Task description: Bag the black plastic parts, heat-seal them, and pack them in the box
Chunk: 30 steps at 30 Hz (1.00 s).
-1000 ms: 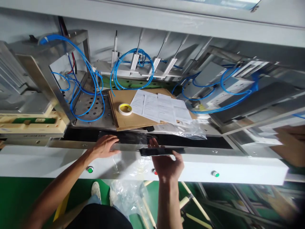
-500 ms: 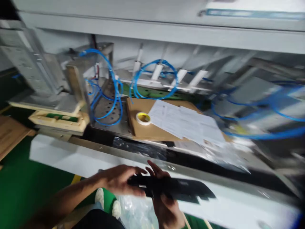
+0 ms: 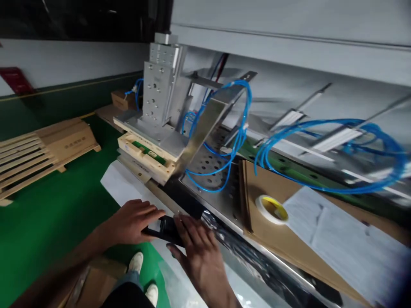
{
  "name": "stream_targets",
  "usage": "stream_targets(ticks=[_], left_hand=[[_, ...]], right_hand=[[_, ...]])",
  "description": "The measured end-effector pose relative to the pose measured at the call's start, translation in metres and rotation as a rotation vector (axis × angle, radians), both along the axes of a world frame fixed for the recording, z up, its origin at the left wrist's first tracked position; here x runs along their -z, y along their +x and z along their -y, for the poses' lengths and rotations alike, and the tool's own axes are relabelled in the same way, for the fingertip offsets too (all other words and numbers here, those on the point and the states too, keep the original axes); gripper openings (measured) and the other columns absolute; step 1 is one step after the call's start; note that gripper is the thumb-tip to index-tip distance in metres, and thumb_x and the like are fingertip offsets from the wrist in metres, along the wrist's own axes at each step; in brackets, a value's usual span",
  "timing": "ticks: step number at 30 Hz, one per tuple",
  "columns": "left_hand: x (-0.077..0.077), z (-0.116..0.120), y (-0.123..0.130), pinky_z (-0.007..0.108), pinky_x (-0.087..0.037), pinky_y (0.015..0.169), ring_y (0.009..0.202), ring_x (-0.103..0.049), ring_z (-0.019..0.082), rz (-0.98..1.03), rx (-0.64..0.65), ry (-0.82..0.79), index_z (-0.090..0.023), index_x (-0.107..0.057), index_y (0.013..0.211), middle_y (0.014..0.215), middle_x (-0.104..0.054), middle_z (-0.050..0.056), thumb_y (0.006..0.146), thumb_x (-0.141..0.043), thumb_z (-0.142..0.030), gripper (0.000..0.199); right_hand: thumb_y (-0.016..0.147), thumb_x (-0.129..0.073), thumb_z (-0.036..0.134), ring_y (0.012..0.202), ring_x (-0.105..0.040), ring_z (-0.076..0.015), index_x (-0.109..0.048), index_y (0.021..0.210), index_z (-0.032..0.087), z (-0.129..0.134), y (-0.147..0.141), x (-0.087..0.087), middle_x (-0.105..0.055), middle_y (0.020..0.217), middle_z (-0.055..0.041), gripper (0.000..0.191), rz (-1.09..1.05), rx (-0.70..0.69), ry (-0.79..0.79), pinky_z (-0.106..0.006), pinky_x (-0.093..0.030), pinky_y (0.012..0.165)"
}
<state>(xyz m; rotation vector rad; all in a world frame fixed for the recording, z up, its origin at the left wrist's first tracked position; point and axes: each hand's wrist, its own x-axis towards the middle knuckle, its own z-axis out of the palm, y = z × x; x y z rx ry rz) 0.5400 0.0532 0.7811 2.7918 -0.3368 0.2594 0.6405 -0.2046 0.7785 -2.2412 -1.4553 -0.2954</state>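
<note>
A long black part, perhaps plastic, is held in front of my body over the white front ledge of the machine. My left hand is closed around its left end, fingers on top. My right hand lies across its other end, fingers over the top and thumb along the near side. That hand hides most of the part, so its full shape cannot be made out. Just beyond my hands is a strip of shiny clear plastic film along the machine's edge.
A cardboard sheet on the machine bed carries a tape roll and paper sheets. Blue air hoses coil behind. A metal press unit stands left above a cream fixture. A wooden pallet lies on the green floor.
The view has swung left, bringing the press unit and pallet further in. My right hand has shifted from gripping the part's middle to lying over it, covering most of it.
</note>
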Motion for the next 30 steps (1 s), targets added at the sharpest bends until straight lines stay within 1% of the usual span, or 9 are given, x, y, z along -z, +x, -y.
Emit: stream_targets(ticks=[3, 6, 8, 10, 15, 18, 21, 24, 30], left_hand=[[0.006, -0.023, -0.014, 0.040, -0.055, 0.095, 0.113, -0.070, 0.028, 0.129, -0.131, 0.034, -0.025, -0.054, 0.145, 0.130, -0.072, 0.010, 0.095, -0.073, -0.045, 0.056], [0.019, -0.042, -0.033, 0.046, -0.052, 0.103, 0.121, -0.066, 0.030, 0.394, -0.443, 0.027, -0.025, -0.049, 0.148, 0.132, -0.071, 0.013, 0.101, -0.065, -0.038, 0.051], [0.030, -0.045, -0.045, 0.045, -0.053, 0.100, 0.118, -0.067, 0.031, 0.515, -0.639, -0.043, -0.025, -0.048, 0.147, 0.126, -0.073, 0.014, 0.101, -0.064, -0.034, 0.050], [0.045, -0.039, -0.055, 0.042, -0.056, 0.093, 0.111, -0.070, 0.028, 0.517, -0.704, -0.122, -0.024, -0.049, 0.145, 0.120, -0.074, 0.013, 0.102, -0.061, -0.030, 0.046], [0.102, 0.005, -0.064, 0.041, -0.058, 0.098, 0.114, -0.070, 0.027, 0.247, -0.405, -0.124, -0.023, -0.052, 0.146, 0.129, -0.074, 0.011, 0.101, -0.055, -0.028, 0.045], [0.139, 0.025, -0.063, 0.037, -0.058, 0.096, 0.112, -0.069, 0.025, 0.081, -0.246, -0.098, -0.025, -0.061, 0.135, 0.128, -0.075, 0.007, 0.097, -0.067, -0.038, 0.041], [0.163, 0.030, -0.059, 0.036, -0.057, 0.096, 0.114, -0.068, 0.026, -0.040, -0.196, -0.107, -0.027, -0.066, 0.126, 0.130, -0.074, 0.006, 0.093, -0.074, -0.046, 0.039], [0.164, 0.021, -0.057, 0.041, -0.055, 0.106, 0.123, -0.065, 0.028, -0.103, -0.272, -0.176, -0.027, -0.065, 0.131, 0.136, -0.072, 0.007, 0.093, -0.073, -0.044, 0.042], [0.137, -0.013, -0.056, 0.047, -0.057, 0.107, 0.125, -0.066, 0.030, -0.062, -0.376, -0.261, -0.026, -0.064, 0.133, 0.137, -0.071, 0.009, 0.097, -0.064, -0.028, 0.036]], right_hand=[[0.104, -0.058, 0.041, 0.113, -0.068, -0.0336, -0.038, 0.164, 0.026, -0.047, 0.021, 0.012, -0.072, 0.129, -0.0153, 0.065, 0.019, -0.103, -0.121, -0.048, -0.053, 0.097], [0.106, -0.051, 0.045, 0.105, -0.067, -0.0354, -0.040, 0.162, 0.022, -0.092, 0.045, 0.024, -0.071, 0.121, -0.0177, 0.062, 0.073, 0.020, -0.099, -0.050, -0.054, 0.091], [0.106, -0.050, 0.049, 0.103, -0.066, -0.0357, -0.044, 0.159, 0.021, -0.126, 0.060, 0.026, -0.070, 0.118, -0.0187, 0.060, 0.089, 0.103, -0.056, -0.051, -0.053, 0.090], [0.105, -0.051, 0.052, 0.104, -0.065, -0.0364, -0.049, 0.154, 0.019, -0.162, 0.075, 0.025, -0.070, 0.117, -0.0200, 0.060, 0.098, 0.145, -0.014, -0.052, -0.052, 0.092], [0.104, -0.052, 0.052, 0.116, -0.065, -0.0401, -0.055, 0.144, 0.006, -0.236, 0.114, 0.013, -0.069, 0.123, -0.0278, 0.061, 0.159, 0.266, -0.040, -0.055, -0.051, 0.100], [0.106, -0.050, 0.047, 0.111, -0.070, -0.0371, -0.062, 0.132, 0.001, -0.259, 0.136, 0.008, -0.074, 0.115, -0.0284, 0.055, 0.219, 0.308, -0.154, -0.050, -0.054, 0.097], [0.106, -0.049, 0.048, 0.103, -0.074, -0.0356, -0.070, 0.117, 0.002, -0.270, 0.153, 0.007, -0.077, 0.103, -0.0264, 0.052, 0.253, 0.277, -0.203, -0.049, -0.056, 0.096], [0.103, -0.055, 0.049, 0.107, -0.074, -0.0360, -0.073, 0.116, 0.004, -0.275, 0.163, 0.008, -0.078, 0.108, -0.0261, 0.050, 0.264, 0.256, -0.208, -0.047, -0.055, 0.101], [0.093, -0.070, 0.052, 0.110, -0.072, -0.0373, -0.068, 0.132, 0.012, -0.276, 0.175, 0.011, -0.079, 0.112, -0.0194, 0.056, 0.247, 0.282, -0.219, -0.047, -0.052, 0.105]])
